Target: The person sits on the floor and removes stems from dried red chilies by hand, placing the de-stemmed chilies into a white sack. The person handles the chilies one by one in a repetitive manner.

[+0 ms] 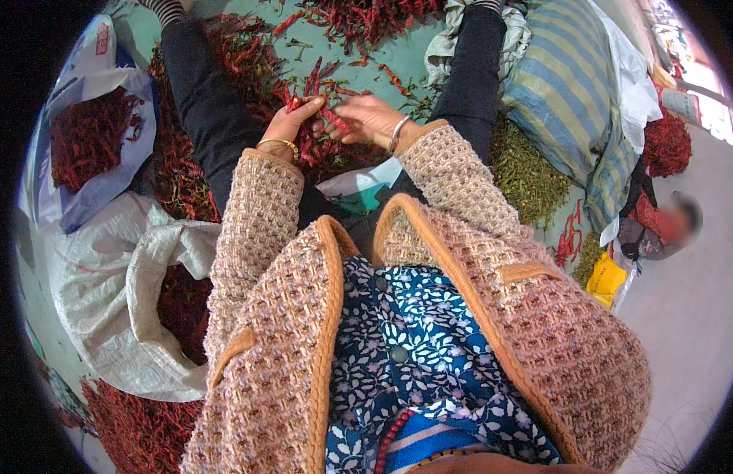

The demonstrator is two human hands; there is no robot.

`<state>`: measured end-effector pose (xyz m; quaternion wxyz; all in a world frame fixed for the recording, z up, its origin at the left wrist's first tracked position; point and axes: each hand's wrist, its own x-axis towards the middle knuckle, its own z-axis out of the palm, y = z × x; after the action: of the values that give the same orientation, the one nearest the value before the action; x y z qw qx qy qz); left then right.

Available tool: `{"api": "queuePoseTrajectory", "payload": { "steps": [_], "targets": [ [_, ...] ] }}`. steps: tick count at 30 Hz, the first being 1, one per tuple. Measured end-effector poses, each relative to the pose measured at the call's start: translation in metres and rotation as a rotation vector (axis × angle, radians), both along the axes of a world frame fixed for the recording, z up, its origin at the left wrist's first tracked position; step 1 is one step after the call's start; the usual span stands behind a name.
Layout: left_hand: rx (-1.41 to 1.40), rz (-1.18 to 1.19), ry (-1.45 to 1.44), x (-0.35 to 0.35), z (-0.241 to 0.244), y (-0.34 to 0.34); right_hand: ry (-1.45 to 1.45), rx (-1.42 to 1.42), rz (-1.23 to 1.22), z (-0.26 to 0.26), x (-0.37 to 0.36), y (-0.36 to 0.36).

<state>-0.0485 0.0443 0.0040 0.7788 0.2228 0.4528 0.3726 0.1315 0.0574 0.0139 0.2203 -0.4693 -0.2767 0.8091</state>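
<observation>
Between my spread legs, my left hand (290, 122) pinches a small bunch of dried red chili peppers (312, 83) between thumb and fingers. Close beside it, the slightly blurred fingers of my right hand (371, 120) are closed around one wrinkled red chili pepper (334, 119), whose other end reaches my left thumb. More chili peppers (310, 155) lie just under both hands. A white bag edge with a green patch (362, 181) shows nearer my lap.
Left are an open plastic bag of chilies (88, 139) and a white woven sack (100, 308). Right are a striped sack (562, 89) and a heap of green stems (526, 172). Chilies are piled ahead (372, 21). Another person (654, 228) is at far right.
</observation>
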Motion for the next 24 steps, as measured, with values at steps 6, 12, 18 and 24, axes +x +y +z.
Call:
{"api": "queuePoseTrajectory", "payload": {
  "steps": [6,12,18,24],
  "targets": [
    [-0.115,-0.015,-0.088,0.001,-0.006,-0.001,-0.240,0.384,0.018,0.007,-0.005,0.015],
    [-0.157,-0.043,-0.100,0.001,0.000,-0.003,-0.265,0.423,0.060,0.000,-0.006,0.016],
    [-0.162,-0.002,-0.013,0.007,0.010,-0.004,-0.264,0.450,0.049,-0.004,-0.005,0.016],
    [0.219,-0.075,0.103,0.006,-0.001,-0.010,0.283,-0.111,-0.209,0.001,-0.006,0.002]
  ]
}}
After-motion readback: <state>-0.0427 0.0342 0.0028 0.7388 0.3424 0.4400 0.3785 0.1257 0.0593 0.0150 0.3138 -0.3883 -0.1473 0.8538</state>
